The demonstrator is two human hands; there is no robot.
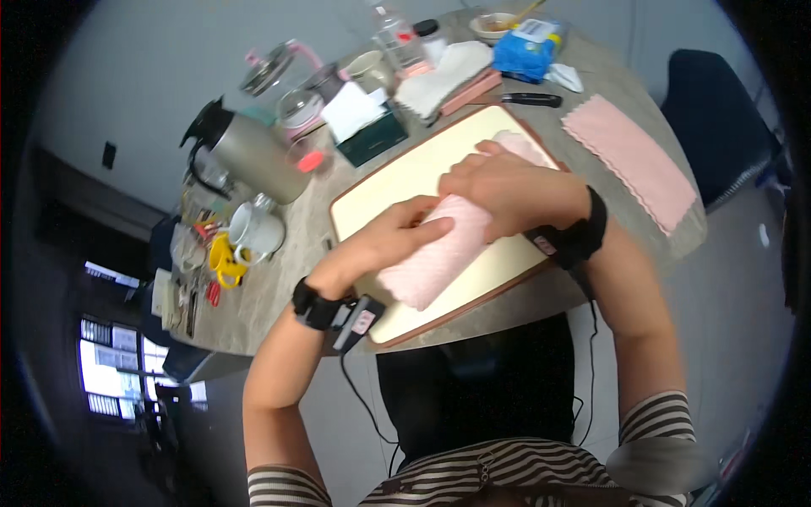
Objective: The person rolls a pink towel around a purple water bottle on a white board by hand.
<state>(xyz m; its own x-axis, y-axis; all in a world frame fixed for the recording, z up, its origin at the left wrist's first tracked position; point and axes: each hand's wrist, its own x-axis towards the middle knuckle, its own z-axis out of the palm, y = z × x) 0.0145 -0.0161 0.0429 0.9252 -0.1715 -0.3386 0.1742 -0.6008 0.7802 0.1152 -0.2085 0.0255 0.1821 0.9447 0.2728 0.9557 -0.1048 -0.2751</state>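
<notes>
A pale pink cloth [439,258], rolled or folded into a long bundle, lies slantwise over a cream cutting board [384,188] with a brown rim. My left hand [393,237] grips the bundle's left side, thumb on top. Farther up, my right hand [511,188] is bent over the same cloth with its fingers curled around it. Both hands are closed and close together. The palms hide part of the cloth, and whether anything is inside it cannot be seen. A black strap with a small device sits on each wrist.
A flat pink cloth [629,160] lies at the right. Behind the board are a black-handled knife [532,100], a grey cloth [443,78], a blue packet [525,55] and a tissue box [372,139]. To the left stand a steel jug [258,156], a white mug [258,230] and yellow-handled scissors [224,262].
</notes>
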